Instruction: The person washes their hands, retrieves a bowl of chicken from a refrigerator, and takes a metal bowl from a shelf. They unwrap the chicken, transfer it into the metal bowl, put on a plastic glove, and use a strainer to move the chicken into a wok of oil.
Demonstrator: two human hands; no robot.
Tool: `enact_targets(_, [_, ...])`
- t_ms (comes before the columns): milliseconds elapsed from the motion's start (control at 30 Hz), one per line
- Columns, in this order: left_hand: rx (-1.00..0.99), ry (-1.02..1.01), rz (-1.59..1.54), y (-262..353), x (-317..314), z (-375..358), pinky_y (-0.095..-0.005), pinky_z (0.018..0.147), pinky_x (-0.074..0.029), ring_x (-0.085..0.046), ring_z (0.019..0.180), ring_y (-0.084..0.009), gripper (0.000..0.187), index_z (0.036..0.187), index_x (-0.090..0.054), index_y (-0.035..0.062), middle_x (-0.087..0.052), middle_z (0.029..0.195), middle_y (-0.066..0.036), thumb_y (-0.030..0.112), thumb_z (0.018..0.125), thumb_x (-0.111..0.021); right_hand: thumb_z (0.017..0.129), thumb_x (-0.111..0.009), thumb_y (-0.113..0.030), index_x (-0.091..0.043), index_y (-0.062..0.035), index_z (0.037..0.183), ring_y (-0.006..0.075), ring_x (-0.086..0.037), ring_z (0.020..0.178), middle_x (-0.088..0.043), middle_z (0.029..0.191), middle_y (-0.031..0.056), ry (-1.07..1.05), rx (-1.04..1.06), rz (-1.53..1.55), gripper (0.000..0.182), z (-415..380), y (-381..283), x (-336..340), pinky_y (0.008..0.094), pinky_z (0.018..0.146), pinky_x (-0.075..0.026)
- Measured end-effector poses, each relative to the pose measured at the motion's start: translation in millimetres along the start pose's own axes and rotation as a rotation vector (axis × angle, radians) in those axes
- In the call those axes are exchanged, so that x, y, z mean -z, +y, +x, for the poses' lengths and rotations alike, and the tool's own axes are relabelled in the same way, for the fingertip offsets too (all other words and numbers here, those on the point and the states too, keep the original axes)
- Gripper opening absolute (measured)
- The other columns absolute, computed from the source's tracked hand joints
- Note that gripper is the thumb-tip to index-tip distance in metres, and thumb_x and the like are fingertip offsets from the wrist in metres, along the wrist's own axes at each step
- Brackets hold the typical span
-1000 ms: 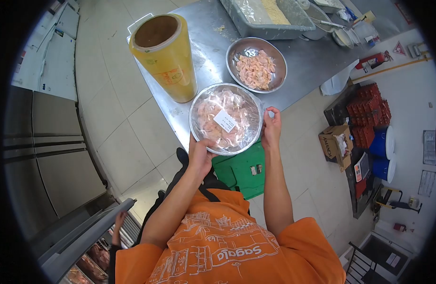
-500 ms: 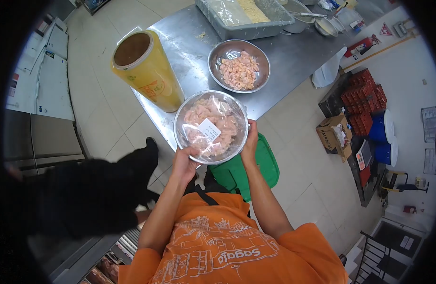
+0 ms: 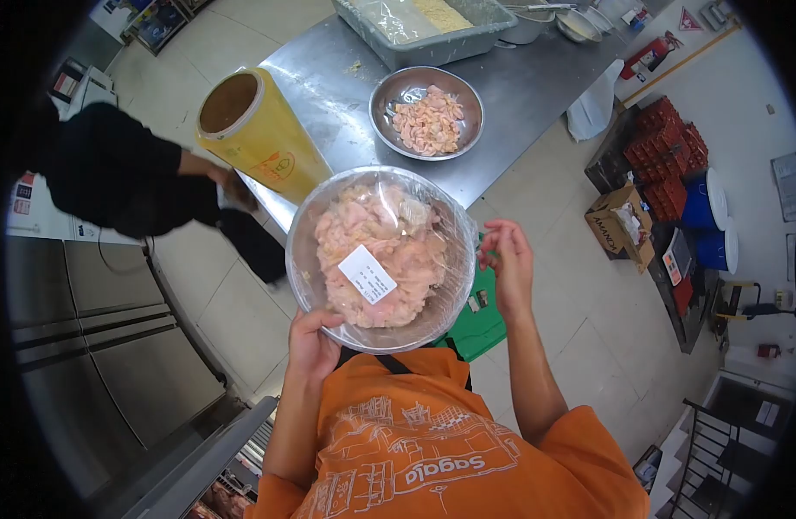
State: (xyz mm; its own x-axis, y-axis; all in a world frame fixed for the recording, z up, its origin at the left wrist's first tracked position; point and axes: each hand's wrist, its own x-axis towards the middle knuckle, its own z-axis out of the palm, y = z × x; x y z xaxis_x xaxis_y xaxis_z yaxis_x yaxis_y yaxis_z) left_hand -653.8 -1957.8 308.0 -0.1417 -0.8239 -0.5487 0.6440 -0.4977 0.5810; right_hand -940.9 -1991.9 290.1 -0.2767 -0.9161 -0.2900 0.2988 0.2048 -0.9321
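A metal bowl [image 3: 303, 242] of raw, pale pink meat pieces [image 3: 398, 285], likely chicken, is raised in front of my chest. Clear cling film stretches over its top, and a white printed label [image 3: 367, 274] lies on the film. My left hand [image 3: 313, 348] grips the bowl's lower left rim, thumb on top. Just off the bowl's right edge is my right hand [image 3: 510, 259], its fingers loosely bent and apart, holding nothing. Beyond the bowl, a second metal bowl [image 3: 382, 95] with smaller meat pieces rests uncovered on the steel table [image 3: 303, 73].
A big yellow cling film roll [image 3: 277, 143] stands at the table's near corner. A grey tub [image 3: 398, 56] sits farther back. Below the held bowl shows a green plastic lid-like object [image 3: 484, 324]. A person in black [image 3: 130, 173] is at the left, near steel fridges [image 3: 147, 363].
The covered bowl has come up closer to the camera. My right hand has let go of its rim and moved right. The person in black has moved farther up the left side.
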Motion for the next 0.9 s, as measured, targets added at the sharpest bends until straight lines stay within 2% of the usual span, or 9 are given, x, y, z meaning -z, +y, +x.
enact_targets(100, [0.037, 0.005, -0.113, 7.6, -2.4, -9.9, -0.0416, 0.093, -0.054, -0.059, 0.111, -0.0319, 0.067, 0.136, -0.035, -0.0009, -0.053, 0.126, -0.019, -0.011, 0.072, -0.048, 0.100, -0.049, -0.023, -0.055, -0.0052, 0.096, 0.0034, -0.044, 0.072, -0.046, 0.078, -0.0055, -0.161, 0.124, 0.039, 0.020, -16.0, -27.2, -17.0, 0.0215, 0.063, -0.037])
enact_targets(167, [0.007, 0.012, -0.066, 10.0, -2.4, -12.9, -0.0422, 0.093, -0.053, -0.059, 0.111, -0.0322, 0.067, 0.136, -0.035, -0.0014, -0.053, 0.126, -0.019, -0.011, 0.072, -0.047, 0.100, -0.049, -0.024, -0.054, -0.0053, 0.090, 0.0038, -0.041, 0.072, -0.044, 0.077, -0.0059, -0.280, 0.141, -0.039, 0.022, -17.3, -27.5, -20.7, 0.0213, 0.064, -0.036])
enact_targets(267, [-0.007, 0.009, -0.018, 8.1, 4.8, -15.6, -0.0441, 0.096, -0.051, -0.059, 0.113, -0.0340, 0.064, 0.135, -0.038, -0.0058, -0.054, 0.127, -0.021, -0.006, 0.072, -0.048, 0.100, -0.050, -0.023, -0.050, -0.0053, 0.083, 0.0047, -0.038, 0.071, -0.041, 0.077, -0.0059, -0.291, 0.204, 0.091, 0.025, -10.7, -19.4, -26.1, 0.0199, 0.064, -0.034])
enact_targets(367, [0.000, -0.004, -0.044, 7.8, 4.5, -25.1, -0.0454, 0.098, -0.049, -0.058, 0.114, -0.0350, 0.062, 0.133, -0.040, -0.0086, -0.055, 0.127, -0.022, -0.003, 0.072, -0.048, 0.098, -0.053, -0.016, -0.048, -0.0049, 0.080, 0.0043, -0.036, 0.072, -0.039, 0.077, -0.0067, -0.268, 0.306, 0.082, 0.021, -4.8, -18.9, -25.1, 0.0186, 0.065, -0.032])
enact_targets(433, [-0.001, -0.002, -0.072, 8.1, -1.1, -34.9, -0.0456, 0.098, -0.049, -0.058, 0.114, -0.0351, 0.062, 0.132, -0.040, -0.0096, -0.055, 0.126, -0.022, -0.003, 0.072, -0.049, 0.095, -0.056, -0.011, -0.050, -0.0045, 0.081, 0.0036, -0.037, 0.072, -0.040, 0.076, -0.0073, -0.202, 0.276, 0.105, 0.017, -14.9, -6.7, -46.7, 0.0188, 0.064, -0.033])
enact_targets(600, [0.001, 0.026, -0.196, 7.8, -6.5, -47.8, -0.0453, 0.099, -0.049, -0.059, 0.113, -0.0344, 0.059, 0.130, -0.041, -0.0117, -0.055, 0.126, -0.023, -0.001, 0.072, -0.049, 0.090, -0.060, -0.004, -0.053, -0.0038, 0.082, 0.0026, -0.039, 0.069, -0.043, 0.076, -0.0076, -0.101, -0.001, 0.351, 0.011, -34.2, -12.2, -91.2, 0.0190, 0.061, -0.035])
enact_targets(700, [-0.105, 0.062, -0.144, 4.3, 12.2, -60.8, -0.0451, 0.101, -0.047, -0.059, 0.113, -0.0338, 0.057, 0.129, -0.042, -0.0112, -0.055, 0.126, -0.023, 0.000, 0.073, -0.049, 0.091, -0.061, -0.006, -0.053, -0.0047, 0.082, 0.0022, -0.039, 0.068, -0.044, 0.075, -0.0069, -0.185, 0.086, 0.198, 0.012, -33.1, 3.8, -94.5, 0.0188, 0.060, -0.035])
enact_targets(800, [-0.082, 0.071, -0.274, 5.3, 30.6, -74.1, -0.0443, 0.101, -0.046, -0.057, 0.115, -0.0332, 0.061, 0.132, -0.038, -0.0093, -0.054, 0.126, -0.021, -0.002, 0.073, -0.049, 0.092, -0.062, -0.013, -0.051, -0.0064, 0.082, 0.0027, -0.039, 0.064, -0.045, 0.075, -0.0058, -0.253, 0.196, -0.136, 0.016, -8.0, 41.4, -72.6, 0.0196, 0.057, -0.035])
enact_targets(900, [-0.137, 0.009, -0.389, 10.6, 40.1, -106.0, -0.0444, 0.104, -0.043, -0.056, 0.116, -0.0331, 0.061, 0.132, -0.040, -0.0074, -0.054, 0.127, -0.020, 0.001, 0.073, -0.049, 0.092, -0.061, -0.012, -0.052, -0.0066, 0.083, 0.0029, -0.038, 0.064, -0.045, 0.077, -0.0057, -0.180, 0.444, -0.275, 0.013, -18.2, 18.8, -75.4, 0.0196, 0.056, -0.034])
